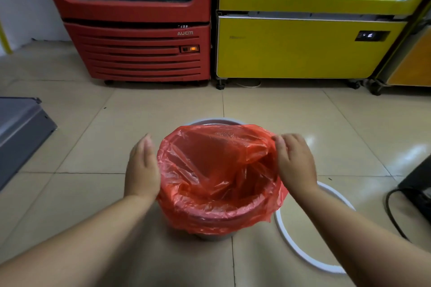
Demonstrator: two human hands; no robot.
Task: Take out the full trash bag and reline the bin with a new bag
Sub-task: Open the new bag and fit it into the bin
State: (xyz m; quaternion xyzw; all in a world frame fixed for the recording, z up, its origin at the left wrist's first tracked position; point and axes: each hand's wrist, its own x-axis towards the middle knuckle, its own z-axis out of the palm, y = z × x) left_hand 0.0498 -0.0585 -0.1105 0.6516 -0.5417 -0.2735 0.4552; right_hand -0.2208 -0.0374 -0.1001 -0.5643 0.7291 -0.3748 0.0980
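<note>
The left hand (142,168) lies flat with fingers together and extended, its palm pressed against the left side of the red bag (217,177), not closed around anything. The right hand (295,158) sits at the right side of the bag, fingers bent over the raised film; its fingertips meet the plastic near the upper right edge, but whether they pinch it cannot be told.

The red bag sits in the grey bin (215,121) at the lower centre of the frame, its mouth opening upward toward the camera. The bag's edge is folded down over the near and side parts of the rim, while at the far side the film stands up above a strip of bare grey rim. The bin stands upright on the tiled floor (77,144), its long axis vertical.

A white ring (289,243) lies flat on the floor just right of the bin, partly hidden under the right forearm. A black cable (391,212) curves at the right edge. A grey flat panel (18,130) rests at the left edge. Across the top stand a red cooler (140,53) at upper left and a yellow cabinet (303,46) at upper right, well apart from the bin.
</note>
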